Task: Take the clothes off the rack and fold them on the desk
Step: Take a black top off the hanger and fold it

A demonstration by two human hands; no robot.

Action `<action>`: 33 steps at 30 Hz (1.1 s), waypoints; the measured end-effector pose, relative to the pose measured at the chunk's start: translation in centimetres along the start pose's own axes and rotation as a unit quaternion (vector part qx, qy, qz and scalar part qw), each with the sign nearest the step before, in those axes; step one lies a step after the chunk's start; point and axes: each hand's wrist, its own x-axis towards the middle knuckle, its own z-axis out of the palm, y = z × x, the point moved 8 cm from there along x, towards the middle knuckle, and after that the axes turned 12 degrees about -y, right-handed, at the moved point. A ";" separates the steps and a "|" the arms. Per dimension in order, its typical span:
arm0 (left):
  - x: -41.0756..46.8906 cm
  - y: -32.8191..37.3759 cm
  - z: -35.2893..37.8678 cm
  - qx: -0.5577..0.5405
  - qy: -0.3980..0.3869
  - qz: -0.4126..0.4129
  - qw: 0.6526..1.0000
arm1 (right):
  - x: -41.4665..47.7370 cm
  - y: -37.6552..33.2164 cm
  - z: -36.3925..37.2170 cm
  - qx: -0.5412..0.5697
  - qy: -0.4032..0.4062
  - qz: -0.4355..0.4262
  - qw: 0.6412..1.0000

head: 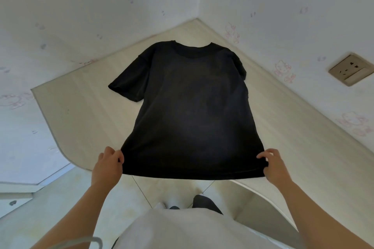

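A black T-shirt (190,107) lies spread flat on the pale wooden corner desk (81,111), collar toward the far corner and hem at the near edge. Its left sleeve sticks out flat; the right sleeve is tucked or folded near the body. My left hand (108,164) pinches the hem's left corner. My right hand (273,166) pinches the hem's right corner. The hem hangs slightly past the desk's front edge. No rack is in view.
Two white walls with pink cartoon prints meet behind the desk. A beige wall socket (350,69) sits on the right wall above the desk. A white hanger (89,241) shows at the bottom left near my body. Tiled floor (60,208) and my feet are below.
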 end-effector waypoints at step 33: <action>23.0 0.9 -7.9 -0.542 0.152 -0.263 0.784 | 23.8 -34.4 0.8 -0.177 -0.120 -0.281 0.936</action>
